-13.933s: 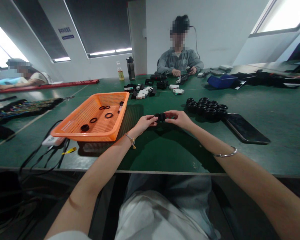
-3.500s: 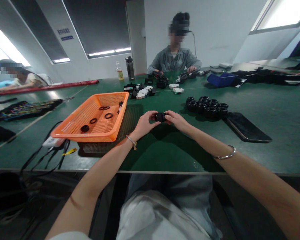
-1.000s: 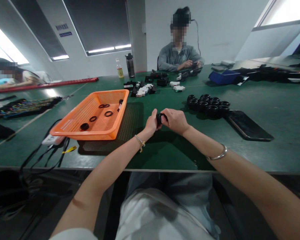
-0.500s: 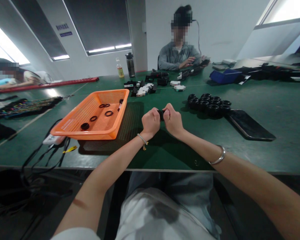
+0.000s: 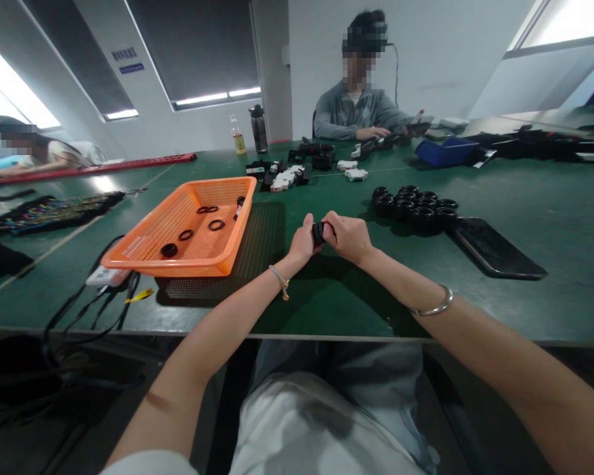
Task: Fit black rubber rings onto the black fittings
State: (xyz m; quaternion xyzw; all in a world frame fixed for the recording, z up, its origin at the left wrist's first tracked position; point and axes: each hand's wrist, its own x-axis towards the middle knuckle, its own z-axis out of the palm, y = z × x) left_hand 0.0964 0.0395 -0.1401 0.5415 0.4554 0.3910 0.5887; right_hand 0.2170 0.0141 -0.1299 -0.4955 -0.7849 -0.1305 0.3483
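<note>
Between my two hands is a small black round part (image 5: 318,233), mostly covered by fingers. My left hand (image 5: 303,240) grips it from the left, thumb pointing up. From the right, my right hand (image 5: 349,236) closes its fingers on the same part. Both hands are just above the green table (image 5: 297,310). To their left stands an orange basket (image 5: 218,267) with several black rings (image 5: 216,225) and a thicker black ring (image 5: 169,250) in it. Off to the right is a cluster of black round parts (image 5: 422,216), similar in colour to the held one.
A dark phone (image 5: 497,247) lies beside the cluster. Small white and black parts (image 5: 290,177), a bottle (image 5: 238,136) and a dark flask (image 5: 259,130) stand farther back. Cables (image 5: 103,303) hang at the left edge. A person (image 5: 359,105) sits opposite, a blue tray (image 5: 445,152) nearby.
My left hand has turned, its thumb now upright, and more of the black part shows. My right hand has rotated slightly and shifted right. The person opposite has moved their hands.
</note>
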